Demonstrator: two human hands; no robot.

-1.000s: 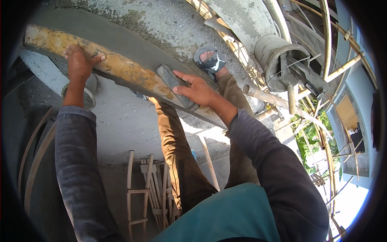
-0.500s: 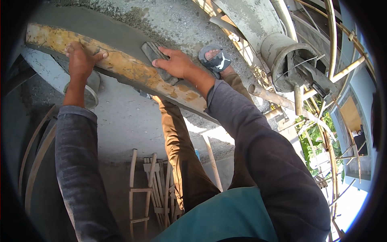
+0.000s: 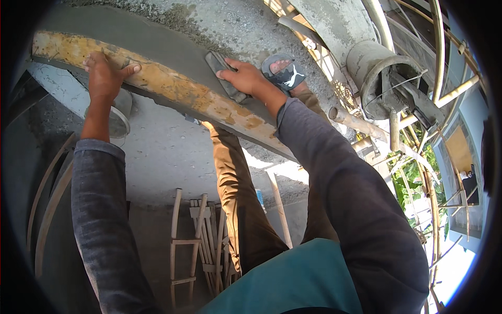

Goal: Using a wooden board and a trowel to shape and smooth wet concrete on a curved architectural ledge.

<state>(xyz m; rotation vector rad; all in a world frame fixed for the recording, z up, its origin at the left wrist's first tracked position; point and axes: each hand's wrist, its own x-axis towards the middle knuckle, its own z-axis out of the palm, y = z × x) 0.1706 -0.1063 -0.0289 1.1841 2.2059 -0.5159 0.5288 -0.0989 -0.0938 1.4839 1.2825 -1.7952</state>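
A long wooden board (image 3: 172,86), yellowish and smeared with cement, runs slantwise along the edge of a band of smooth grey wet mortar (image 3: 151,39). My left hand (image 3: 103,78) is closed over the board near its left end, with the thumb lying along its face. My right hand (image 3: 244,79) grips a grey, cement-coated hand float (image 3: 213,62). The float lies on the mortar against the board's upper edge; my palm and fingers hide part of it.
A cement-crusted bucket (image 3: 362,58) lies at the right with a trowel (image 3: 426,107) at its mouth. My slippered foot (image 3: 293,78) rests just beyond my right hand. Below stand a wooden ladder (image 3: 174,246) and another bucket (image 3: 123,123). Bamboo poles (image 3: 436,47) crowd the right side.
My right hand has slid the float a little to the right along the mortar beside the board. My left hand keeps its place on the board.
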